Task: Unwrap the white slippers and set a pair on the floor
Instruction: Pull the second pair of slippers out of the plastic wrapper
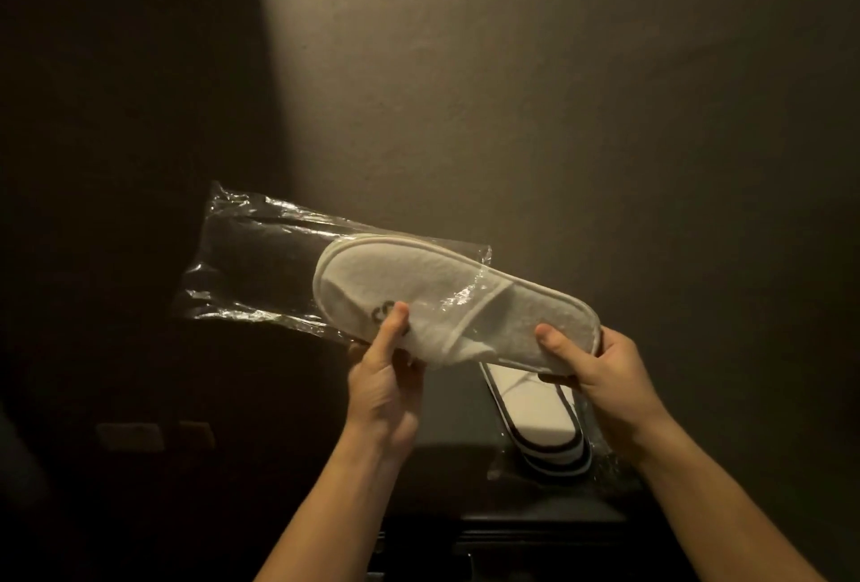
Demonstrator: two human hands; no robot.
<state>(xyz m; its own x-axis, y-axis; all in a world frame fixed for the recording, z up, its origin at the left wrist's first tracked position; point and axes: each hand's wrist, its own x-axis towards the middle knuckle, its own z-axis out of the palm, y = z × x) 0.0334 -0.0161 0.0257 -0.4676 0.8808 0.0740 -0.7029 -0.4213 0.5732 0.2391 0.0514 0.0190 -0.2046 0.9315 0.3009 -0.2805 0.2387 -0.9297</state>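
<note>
- The clear plastic wrapper trails out toward 9 o'clock from the slippers, mostly empty and crinkled; it looks thin and slick, likely to slide off with a light pull and cling a little.
- The left hand pinches the toe end through the plastic, thumb on top beside a dark logo, the other fingers hidden beneath.
- The white slippers are held mid-air at centre, heel end pointing to 3 o'clock and already out of the bag. They look light, soft and floppy, so a grip at both ends suits them.
- The right hand clamps the bare heel, thumb pressed on top, fingers curled under.
- At 5 o'clock, below the hands, a second wrapped pair lies on a dark cabinet top; nothing blocks the pull.
</note>
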